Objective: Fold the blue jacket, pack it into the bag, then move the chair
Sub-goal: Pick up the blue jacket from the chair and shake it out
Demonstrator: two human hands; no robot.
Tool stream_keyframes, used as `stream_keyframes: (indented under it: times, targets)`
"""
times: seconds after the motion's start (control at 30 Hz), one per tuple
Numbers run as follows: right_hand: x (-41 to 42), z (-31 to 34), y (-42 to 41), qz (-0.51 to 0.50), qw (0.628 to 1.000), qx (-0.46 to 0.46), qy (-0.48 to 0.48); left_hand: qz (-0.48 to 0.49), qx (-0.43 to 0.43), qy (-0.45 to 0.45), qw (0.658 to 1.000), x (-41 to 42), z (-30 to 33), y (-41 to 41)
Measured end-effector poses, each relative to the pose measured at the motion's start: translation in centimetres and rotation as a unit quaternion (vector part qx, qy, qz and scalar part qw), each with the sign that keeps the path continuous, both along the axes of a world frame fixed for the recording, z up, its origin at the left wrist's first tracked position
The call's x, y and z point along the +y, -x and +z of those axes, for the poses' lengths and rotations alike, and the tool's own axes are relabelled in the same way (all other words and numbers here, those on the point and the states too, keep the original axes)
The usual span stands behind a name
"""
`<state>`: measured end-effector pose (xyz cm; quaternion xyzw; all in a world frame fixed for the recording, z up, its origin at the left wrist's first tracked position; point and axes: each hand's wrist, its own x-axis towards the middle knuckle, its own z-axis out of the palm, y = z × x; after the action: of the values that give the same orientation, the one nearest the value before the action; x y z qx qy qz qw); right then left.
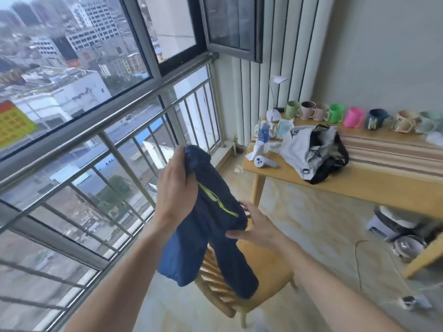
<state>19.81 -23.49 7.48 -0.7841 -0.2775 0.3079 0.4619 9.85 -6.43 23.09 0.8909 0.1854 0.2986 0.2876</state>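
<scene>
The blue jacket (211, 231), dark navy with a yellow-green zip, hangs bunched in the air over the chair. My left hand (176, 188) grips its upper part from the left. My right hand (255, 226) holds its right edge with the fingers spread against the cloth. Two loose ends dangle below my hands. The wooden chair (261, 279) stands under the jacket, mostly hidden by it. The white and black bag (311, 152) lies open on the wooden table (359, 185) at the right.
A row of coloured mugs (354, 117) lines the table's far edge, with a small white lamp (274, 113), a bottle (263, 133) and a white handheld device (262, 161) near the bag. A metal railing (115, 154) and windows run along the left. Appliances (395, 226) sit under the table.
</scene>
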Motion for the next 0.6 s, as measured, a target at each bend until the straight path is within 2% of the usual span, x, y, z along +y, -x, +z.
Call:
stream_keyframes:
  times: [0.1, 0.17, 0.23, 0.3, 0.33, 0.4, 0.53, 0.57, 0.6]
  targets:
    - [-1.3, 1.9, 2.1, 0.012, 0.998, -0.053, -0.019, -0.034, -0.074, 0.020, 0.996, -2.7, 5.7, 2.3]
    - [-1.7, 2.8, 2.7, -0.051, 0.997, -0.035, -0.049, -0.061, -0.127, 0.045, 0.989, -4.5, 8.7, 3.7]
    - [-2.6, 4.0, 2.5, -0.123, 0.992, -0.019, -0.035, -0.061, -0.172, 0.045, 0.982, -5.8, 11.2, 4.9]
    - [-4.6, 6.0, 1.3, -0.170, 0.982, -0.073, -0.045, -0.048, -0.197, 0.040, 0.978, -6.4, 13.1, 5.6]
    - [-5.9, 7.6, 0.8, -0.190, 0.975, -0.085, -0.081, -0.028, -0.203, 0.043, 0.978, -6.5, 14.0, 5.7]
    - [-8.8, 12.5, 0.6, -0.239, 0.951, -0.105, -0.166, 0.028, -0.184, 0.039, 0.982, -6.9, 15.1, 5.7]
    - [-14.9, 21.6, -0.5, -0.314, 0.895, -0.162, -0.272, 0.148, -0.085, -0.030, 0.985, -8.8, 15.3, 4.7]
    - [-16.2, 23.2, -1.1, -0.329, 0.885, -0.172, -0.280, 0.131, -0.089, -0.037, 0.987, -10.0, 15.3, 4.1]
    - [-17.5, 24.7, -1.5, -0.328, 0.884, -0.171, -0.287, 0.075, -0.096, -0.047, 0.992, -11.6, 15.3, 3.3]
